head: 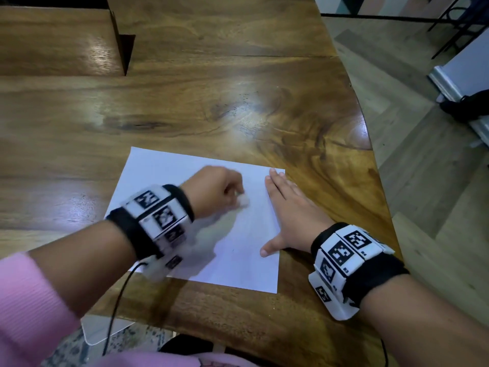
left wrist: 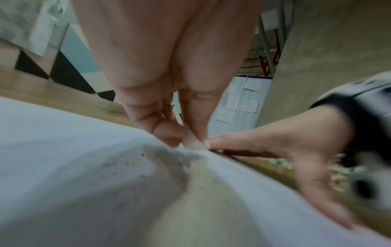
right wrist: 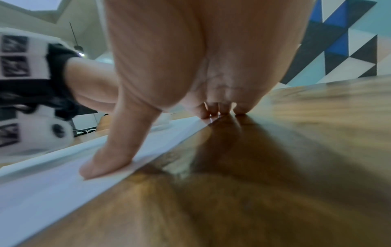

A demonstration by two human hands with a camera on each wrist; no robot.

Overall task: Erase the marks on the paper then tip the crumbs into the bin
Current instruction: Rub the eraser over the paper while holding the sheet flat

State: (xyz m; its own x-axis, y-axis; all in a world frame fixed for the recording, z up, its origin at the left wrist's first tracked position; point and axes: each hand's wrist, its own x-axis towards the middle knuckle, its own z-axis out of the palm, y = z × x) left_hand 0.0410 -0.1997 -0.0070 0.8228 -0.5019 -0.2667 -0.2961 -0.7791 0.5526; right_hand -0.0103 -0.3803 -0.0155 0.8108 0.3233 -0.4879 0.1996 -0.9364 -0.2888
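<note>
At lower centre of the head view, my left hand [head: 214,189] pinches the eraser [head: 244,202] against the paper [head: 238,266]. My right hand [head: 293,215] lies flat, fingers straight, pinning the sheet's right edge to the table [head: 238,75]. I judge erasing half done — grey crumbs [left wrist: 148,160] remain, and tipping is untouched. No bin shows.

Left hand [head: 214,192] curled, seemingly pinching something; right hand [head: 293,215] flat, fingers straight.
</note>
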